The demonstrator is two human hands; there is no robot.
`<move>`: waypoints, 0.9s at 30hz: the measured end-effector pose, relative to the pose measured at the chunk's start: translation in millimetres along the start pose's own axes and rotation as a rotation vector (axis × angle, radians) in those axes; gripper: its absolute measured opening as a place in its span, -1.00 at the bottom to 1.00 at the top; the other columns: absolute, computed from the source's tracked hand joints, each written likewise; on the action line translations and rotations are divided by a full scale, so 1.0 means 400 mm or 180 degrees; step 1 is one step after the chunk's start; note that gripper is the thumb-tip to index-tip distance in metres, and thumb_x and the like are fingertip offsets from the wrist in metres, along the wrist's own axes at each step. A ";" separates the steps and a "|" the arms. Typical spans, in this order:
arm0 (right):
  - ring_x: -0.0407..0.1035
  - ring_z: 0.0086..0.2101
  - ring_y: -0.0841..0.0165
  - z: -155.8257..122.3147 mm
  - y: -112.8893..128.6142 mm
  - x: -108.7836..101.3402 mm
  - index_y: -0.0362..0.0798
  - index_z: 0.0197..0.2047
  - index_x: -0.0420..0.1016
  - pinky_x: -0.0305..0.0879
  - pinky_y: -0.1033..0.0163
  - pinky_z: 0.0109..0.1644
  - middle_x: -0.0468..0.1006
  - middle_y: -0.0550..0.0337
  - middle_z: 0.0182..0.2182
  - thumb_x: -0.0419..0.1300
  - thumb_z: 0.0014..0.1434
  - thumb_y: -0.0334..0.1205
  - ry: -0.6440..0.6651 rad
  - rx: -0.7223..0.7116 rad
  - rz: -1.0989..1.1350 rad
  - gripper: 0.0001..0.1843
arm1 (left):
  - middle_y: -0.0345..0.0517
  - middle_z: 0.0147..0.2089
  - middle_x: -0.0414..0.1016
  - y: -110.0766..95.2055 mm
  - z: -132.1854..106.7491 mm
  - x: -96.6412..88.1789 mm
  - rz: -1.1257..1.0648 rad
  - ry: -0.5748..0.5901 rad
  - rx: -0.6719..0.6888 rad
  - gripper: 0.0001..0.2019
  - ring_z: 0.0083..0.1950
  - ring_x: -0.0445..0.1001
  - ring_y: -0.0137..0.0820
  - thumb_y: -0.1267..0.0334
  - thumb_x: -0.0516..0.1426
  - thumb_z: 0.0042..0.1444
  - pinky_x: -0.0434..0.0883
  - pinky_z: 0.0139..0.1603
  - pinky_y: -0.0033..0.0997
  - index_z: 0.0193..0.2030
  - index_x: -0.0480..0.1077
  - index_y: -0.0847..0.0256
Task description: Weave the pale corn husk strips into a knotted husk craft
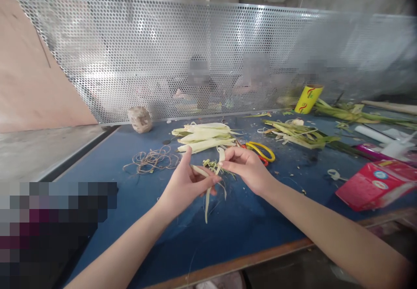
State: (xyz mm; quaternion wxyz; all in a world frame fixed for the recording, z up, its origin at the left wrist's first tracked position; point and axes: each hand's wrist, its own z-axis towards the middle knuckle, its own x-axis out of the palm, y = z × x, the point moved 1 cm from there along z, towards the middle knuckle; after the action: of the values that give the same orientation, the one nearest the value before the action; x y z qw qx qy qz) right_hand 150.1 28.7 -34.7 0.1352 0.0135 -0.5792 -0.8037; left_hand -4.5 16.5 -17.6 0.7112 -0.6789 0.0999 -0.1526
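My left hand (pixel 192 178) is closed, with thumb and fingers pinching a narrow pale leaf strip (pixel 207 204) that hangs below the fingertips. A second pale piece (pixel 199 170) crosses between its fingers. Pinched in the fingertips of my right hand (pixel 244 165) is the upper end of a strip, just above the left fingers. Beyond the hands lies a row of pale green, husk-like leaf bundles (pixel 208 136). Scissors with yellow handles (pixel 265 150) rest behind my right hand, with red handles partly hidden there too. Small green scraps (pixel 211 164) lie beneath the fingers.
Tangled twine (pixel 151 159) and a pale block-like lump (pixel 140 119) lie left on the blue table (pixel 137 219). Green leaf strips (pixel 298 133), a yellow roll (pixel 309 99) and a red packet (pixel 374 184) are right. A perforated metal screen (pixel 146 54) stands behind; people sit beyond it.
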 end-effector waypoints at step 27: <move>0.25 -0.53 0.51 -0.009 -0.014 0.009 -0.10 -0.09 0.36 0.18 0.37 -0.45 0.39 0.28 -0.53 0.16 0.09 -0.14 0.1114 0.0353 -0.0163 -0.68 | -0.01 -0.35 0.57 -0.008 -0.005 -0.008 0.0150 0.0148 0.0397 -0.06 -0.53 0.52 -0.34 0.32 0.11 0.06 0.22 -0.75 -0.62 0.28 -0.61 0.11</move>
State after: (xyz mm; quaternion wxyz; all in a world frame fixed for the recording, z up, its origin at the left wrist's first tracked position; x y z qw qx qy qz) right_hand 146.1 26.0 -40.6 0.2125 0.1753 -0.5897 -0.7592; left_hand -8.5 15.5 -14.8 0.7530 -0.6270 0.1227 -0.1574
